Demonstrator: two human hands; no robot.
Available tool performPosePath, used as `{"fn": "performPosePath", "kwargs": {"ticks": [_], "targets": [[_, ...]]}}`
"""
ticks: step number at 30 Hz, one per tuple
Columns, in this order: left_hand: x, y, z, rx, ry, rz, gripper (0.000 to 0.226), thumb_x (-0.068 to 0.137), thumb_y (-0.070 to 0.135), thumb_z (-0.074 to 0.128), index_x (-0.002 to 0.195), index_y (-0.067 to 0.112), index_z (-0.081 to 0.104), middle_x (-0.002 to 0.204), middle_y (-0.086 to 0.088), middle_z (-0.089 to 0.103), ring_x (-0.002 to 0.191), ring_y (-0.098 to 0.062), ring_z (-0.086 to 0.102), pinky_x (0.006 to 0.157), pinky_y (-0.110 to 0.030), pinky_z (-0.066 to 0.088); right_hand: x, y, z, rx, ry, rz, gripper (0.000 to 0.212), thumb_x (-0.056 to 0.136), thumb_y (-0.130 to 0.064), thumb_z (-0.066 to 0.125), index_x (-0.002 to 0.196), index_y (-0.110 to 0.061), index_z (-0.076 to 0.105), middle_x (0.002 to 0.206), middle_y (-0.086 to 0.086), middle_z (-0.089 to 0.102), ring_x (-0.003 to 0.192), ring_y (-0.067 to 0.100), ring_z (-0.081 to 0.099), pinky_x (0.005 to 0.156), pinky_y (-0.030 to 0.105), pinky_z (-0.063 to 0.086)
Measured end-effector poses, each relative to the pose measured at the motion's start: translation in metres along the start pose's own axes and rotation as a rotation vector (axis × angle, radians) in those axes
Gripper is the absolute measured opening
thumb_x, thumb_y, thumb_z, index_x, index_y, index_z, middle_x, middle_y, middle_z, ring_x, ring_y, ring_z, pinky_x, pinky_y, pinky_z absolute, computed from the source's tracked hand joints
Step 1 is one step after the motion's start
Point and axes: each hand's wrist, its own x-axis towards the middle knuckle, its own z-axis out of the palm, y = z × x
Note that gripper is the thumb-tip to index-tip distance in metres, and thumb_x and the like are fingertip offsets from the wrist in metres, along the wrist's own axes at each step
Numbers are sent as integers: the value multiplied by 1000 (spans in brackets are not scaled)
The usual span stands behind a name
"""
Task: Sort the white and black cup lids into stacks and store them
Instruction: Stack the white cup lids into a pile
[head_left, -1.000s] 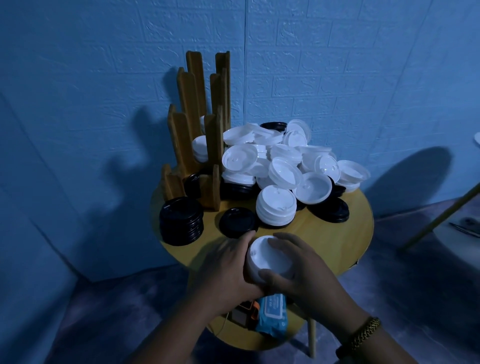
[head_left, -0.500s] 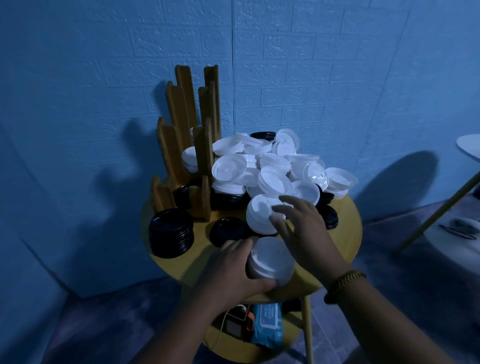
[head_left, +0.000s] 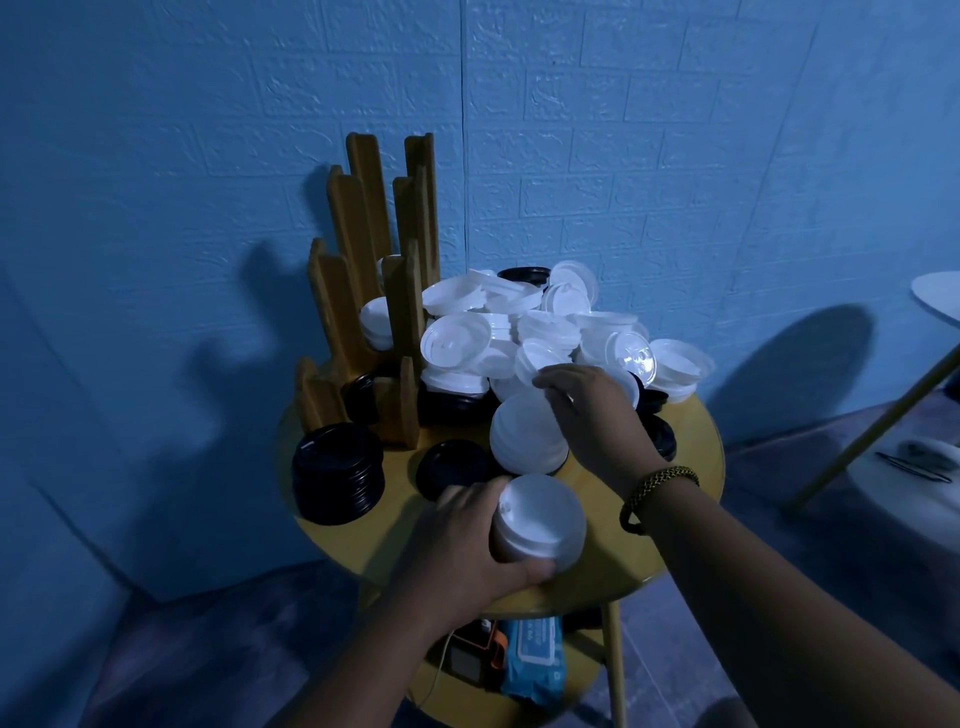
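**Head view.** The left hand (head_left: 467, 540) is curled round the held white stack (head_left: 540, 519), thumb at the near side and fingers at the far side. It steadies the stack at the near edge of the bench (head_left: 691, 499), probably so that further lids can be dropped onto it. The right hand (head_left: 597, 415) reaches forward over a second white stack (head_left: 524, 436) into the loose pile of white lids (head_left: 519, 332). Its fingertips (head_left: 545, 384) are bent down at the rim of one lid, but whether they already pinch it cannot be told. Black lids are kept apart on the left: a black stack (head_left: 337, 473) and a single black lid (head_left: 452, 467), both near the wooden rack (head_left: 374, 291). The rack's slots already hold some white and some black lids, which suggests it is the store. Sorting appears far from complete.

**Change from earlier frames.** One second ago both hands enclosed the held white stack. Half a second ago the right hand had released it and hovered above the second stack. It has now advanced to the pile. The left hand's grip is unchanged.
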Motion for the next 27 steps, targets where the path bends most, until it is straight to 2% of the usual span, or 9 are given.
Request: {"fn": "performPosePath", "kwargs": {"ticks": [2, 3, 7, 12, 16, 19, 23, 25, 27], "targets": [[1, 1, -1, -13, -2, -1, 90, 62, 80, 63, 141, 47, 37, 132, 23, 47, 124, -3, 37, 101, -37, 44, 0, -1, 0, 103, 55, 82, 24, 99, -7, 53, 112, -11, 73, 120, 0, 70, 112, 13, 61, 85, 1, 37], [0, 0, -1, -21, -1, -5, 89, 61, 79, 65, 140, 48, 37, 131, 23, 47, 123, -3, 38, 100, -37, 45, 0, -2, 0, 145, 86, 115, 21, 98, -7, 56, 108, -13, 74, 114, -2, 72, 105, 10, 62, 79, -3, 36], [-2, -2, 0, -38, 6, -16, 89, 61, 77, 70, 140, 52, 36, 130, 23, 45, 122, -2, 39, 99, -33, 45, 2, 0, -1, 269, 164, 146, 12, 94, -10, 63, 94, -21, 67, 92, -13, 66, 90, 1, 59, 75, 0, 39], [-3, -4, 1, -37, 10, -3, 90, 60, 81, 66, 141, 53, 36, 133, 24, 46, 124, -2, 38, 100, -36, 46, 4, 3, -3, 346, 155, 178, 14, 90, -15, 69, 99, -23, 61, 92, -19, 61, 88, -16, 54, 72, -2, 37], [-3, -5, 2, -24, 18, 18, 89, 62, 83, 65, 140, 53, 36, 131, 27, 47, 123, 0, 38, 99, -36, 46, 2, 8, -6, 460, 178, 224, 18, 93, -20, 68, 109, -23, 63, 100, -13, 65, 92, -6, 60, 71, 4, 45], [-3, -5, 2, -21, 18, 17, 89, 62, 84, 65, 140, 54, 35, 132, 25, 47, 123, -1, 39, 98, -35, 47, -3, 11, -9, 511, 249, 244, 15, 93, -17, 68, 108, -19, 66, 100, -8, 68, 93, -1, 63, 76, 11, 46], [-5, -5, -1, -29, 22, 30, 87, 61, 85, 68, 137, 54, 38, 128, 26, 48, 121, 0, 41, 97, -34, 47, -19, 8, -25, 982, 338, 378, 18, 95, -7, 63, 112, -13, 64, 93, 0, 67, 85, 11, 64, 81, 25, 52], [-5, -3, -2, -30, 24, 35, 86, 61, 84, 70, 135, 54, 39, 126, 27, 47, 121, 1, 41, 97, -33, 47, -35, 2, -36, 1304, 258, 426, 21, 96, -2, 57, 116, -6, 61, 83, 3, 60, 75, 13, 58, 76, 26, 52], [-6, -3, -2, -35, 23, 29, 87, 59, 85, 70, 134, 54, 40, 126, 27, 47, 120, 1, 41, 97, -34, 47, -55, -3, -44, 1511, 124, 448, 25, 93, -5, 56, 117, -5, 60, 84, 6, 55, 74, 13, 54, 70, 25, 53]]}}
